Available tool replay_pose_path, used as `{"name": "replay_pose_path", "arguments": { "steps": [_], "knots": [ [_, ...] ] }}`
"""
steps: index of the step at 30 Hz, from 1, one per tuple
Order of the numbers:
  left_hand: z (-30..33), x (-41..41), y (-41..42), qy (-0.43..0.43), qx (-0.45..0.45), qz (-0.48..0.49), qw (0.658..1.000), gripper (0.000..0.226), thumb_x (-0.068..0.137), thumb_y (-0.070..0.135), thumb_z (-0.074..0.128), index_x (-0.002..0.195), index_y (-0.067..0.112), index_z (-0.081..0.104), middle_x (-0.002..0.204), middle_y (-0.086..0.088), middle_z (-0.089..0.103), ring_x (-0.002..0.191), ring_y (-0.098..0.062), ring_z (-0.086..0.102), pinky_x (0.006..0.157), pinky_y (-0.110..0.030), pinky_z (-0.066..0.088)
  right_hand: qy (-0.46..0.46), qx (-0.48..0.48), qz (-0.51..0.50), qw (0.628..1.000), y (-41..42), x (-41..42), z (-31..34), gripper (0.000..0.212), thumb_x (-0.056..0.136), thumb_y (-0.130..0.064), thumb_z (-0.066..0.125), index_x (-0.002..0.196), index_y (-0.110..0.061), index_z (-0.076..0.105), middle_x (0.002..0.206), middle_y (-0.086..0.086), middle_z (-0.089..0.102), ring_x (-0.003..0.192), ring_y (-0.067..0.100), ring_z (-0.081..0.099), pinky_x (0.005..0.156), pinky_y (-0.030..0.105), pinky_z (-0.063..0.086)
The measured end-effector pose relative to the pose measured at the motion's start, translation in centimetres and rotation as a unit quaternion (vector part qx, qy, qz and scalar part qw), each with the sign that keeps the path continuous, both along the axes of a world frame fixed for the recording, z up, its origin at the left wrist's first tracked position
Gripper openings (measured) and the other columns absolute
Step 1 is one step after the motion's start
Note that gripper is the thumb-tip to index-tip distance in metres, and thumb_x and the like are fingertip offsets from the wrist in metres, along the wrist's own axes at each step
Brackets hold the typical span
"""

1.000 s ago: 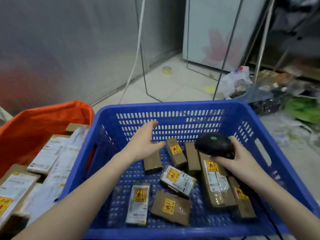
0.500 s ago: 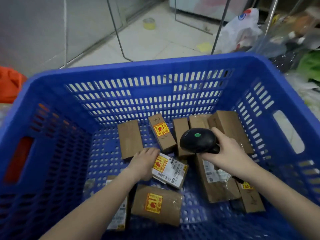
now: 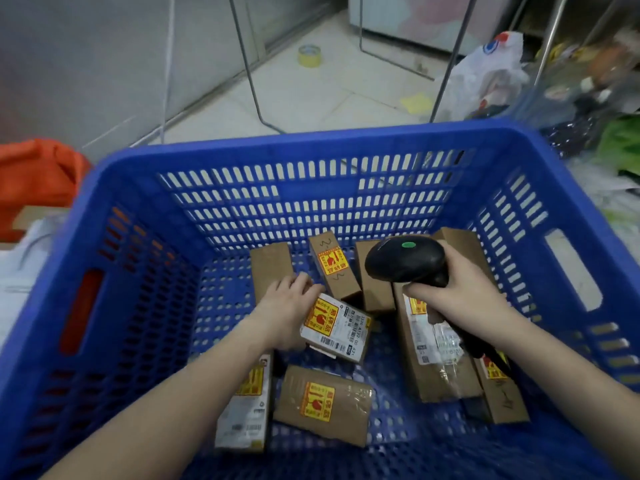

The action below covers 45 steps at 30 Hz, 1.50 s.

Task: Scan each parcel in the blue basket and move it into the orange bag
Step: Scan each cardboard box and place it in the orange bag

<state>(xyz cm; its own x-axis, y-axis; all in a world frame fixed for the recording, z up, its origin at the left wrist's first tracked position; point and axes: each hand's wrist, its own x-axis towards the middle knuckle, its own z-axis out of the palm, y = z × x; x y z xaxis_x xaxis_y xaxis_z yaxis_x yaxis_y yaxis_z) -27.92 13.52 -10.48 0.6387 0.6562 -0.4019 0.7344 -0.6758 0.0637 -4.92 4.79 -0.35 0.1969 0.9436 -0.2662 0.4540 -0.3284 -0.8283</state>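
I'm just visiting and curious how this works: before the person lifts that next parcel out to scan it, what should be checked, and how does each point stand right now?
1. Left hand has a grip on the labelled parcel: cannot tell; the fingers lie at its left edge, a firm hold is not clear.
2. Scanner in hand: ok; the right hand grips its handle.
3. Barcode label facing up: ok; the white label shows on top of the parcel.
4. Scanner aimed at that label: not ok; it sits to the right, over other parcels.
5. Orange bag within reach: ok, probably; it sits just left of the blue basket.
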Motion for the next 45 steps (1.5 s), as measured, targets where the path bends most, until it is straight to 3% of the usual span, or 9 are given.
{"name": "replay_pose_path", "arguments": {
  "steps": [5, 10, 15, 20, 26, 30, 34, 40, 45],
  "knots": [
    [7.7, -2.1, -0.1, -0.038, 0.027, 0.024, 0.999, 0.099, 0.068, 0.055, 0.073, 0.146, 0.024, 0.020, 0.136, -0.004, 0.028, 0.123, -0.025, 0.040, 0.107, -0.040, 0.034, -0.007, 0.064, 0.001, 0.998, -0.6, -2.0, 7.0, 0.031, 0.079, -0.011, 0.071, 0.104, -0.022, 0.057, 0.070, -0.003, 0.063, 0.052, 0.004, 0.059, 0.050, 0.020, 0.045],
    [16.9, -4.1, -2.0, -0.197, 0.052, 0.109, 0.973, 0.096, 0.065, 0.060, 0.072, 0.142, 0.026, 0.026, 0.133, 0.002, 0.030, 0.115, -0.017, 0.048, 0.101, -0.038, 0.041, 0.043, 0.111, -0.017, 0.993, -2.4, -4.3, 13.7, 0.016, 0.080, -0.019, 0.072, 0.092, -0.017, 0.062, 0.054, -0.003, 0.061, 0.046, 0.009, 0.060, 0.050, 0.019, 0.043],
    [24.0, -5.9, -6.6, -0.412, 0.043, 0.202, 0.888, 0.082, 0.067, 0.047, 0.081, 0.131, 0.031, 0.033, 0.128, 0.011, 0.032, 0.123, -0.005, 0.033, 0.095, -0.031, 0.044, 0.125, 0.146, -0.075, 0.978, -4.8, -7.5, 17.5, 0.021, 0.084, -0.027, 0.070, 0.094, -0.010, 0.063, 0.054, 0.003, 0.065, 0.051, 0.011, 0.063, 0.056, 0.024, 0.047],
    [27.0, -6.8, -10.6, -0.550, 0.020, 0.321, 0.771, 0.077, 0.067, 0.035, 0.084, 0.117, 0.035, 0.027, 0.122, 0.010, 0.033, 0.110, 0.003, 0.040, 0.089, -0.016, 0.036, 0.247, 0.174, -0.122, 0.945, -6.5, -10.6, 19.5, 0.028, 0.082, -0.029, 0.071, 0.108, -0.025, 0.063, 0.094, 0.003, 0.074, 0.084, 0.019, 0.072, 0.080, 0.043, 0.058],
    [27.4, -6.8, -12.9, -0.555, -0.025, 0.342, 0.758, 0.084, 0.063, 0.049, 0.081, 0.124, 0.030, 0.027, 0.124, 0.013, 0.030, 0.100, 0.028, 0.035, 0.073, -0.002, 0.036, 0.380, 0.168, -0.136, 0.899, -7.8, -13.4, 20.0, 0.039, 0.079, -0.022, 0.072, 0.116, -0.024, 0.060, 0.102, 0.000, 0.074, 0.094, 0.015, 0.070, 0.080, 0.038, 0.057],
    [28.2, -6.6, -12.8, -0.533, -0.113, 0.361, 0.757, 0.068, 0.065, 0.072, 0.059, 0.114, 0.031, 0.034, 0.128, 0.010, 0.039, 0.088, 0.025, 0.048, 0.067, -0.001, 0.039, 0.387, 0.176, -0.151, 0.893, -7.6, -13.0, 19.4, 0.030, 0.077, -0.021, 0.071, 0.104, -0.029, 0.062, 0.096, -0.005, 0.075, 0.097, 0.017, 0.069, 0.083, 0.040, 0.056],
    [28.4, -6.8, -11.9, -0.533, -0.201, 0.376, 0.731, 0.032, 0.087, 0.038, 0.064, 0.101, 0.023, 0.039, 0.112, 0.004, 0.065, 0.074, 0.005, 0.068, 0.060, -0.008, 0.048, 0.381, 0.164, -0.168, 0.894, -6.8, -12.7, 19.1, 0.041, 0.066, -0.028, 0.075, 0.105, -0.029, 0.061, 0.097, -0.003, 0.074, 0.099, 0.020, 0.068, 0.094, 0.047, 0.050],
    [28.9, -7.4, -10.4, -0.524, -0.259, 0.389, 0.712, 0.095, 0.063, 0.044, 0.079, 0.142, 0.032, 0.027, 0.117, 0.005, 0.068, 0.099, -0.013, 0.069, 0.101, -0.043, 0.047, 0.373, 0.138, -0.150, 0.905, -6.1, -12.7, 18.8, 0.040, 0.078, -0.025, 0.072, 0.116, -0.022, 0.060, 0.104, 0.003, 0.073, 0.101, 0.024, 0.068, 0.096, 0.051, 0.049],
    [28.7, -7.6, -10.1, -0.509, -0.299, 0.391, 0.707, 0.066, 0.084, 0.037, 0.067, 0.141, 0.028, 0.034, 0.105, 0.006, 0.074, 0.091, -0.012, 0.072, 0.100, -0.042, 0.049, 0.347, 0.122, -0.116, 0.923, -6.2, -13.1, 18.8, 0.033, 0.077, -0.026, 0.070, 0.109, -0.024, 0.062, 0.098, 0.000, 0.075, 0.093, 0.016, 0.070, 0.080, 0.036, 0.052]
  ]
}}
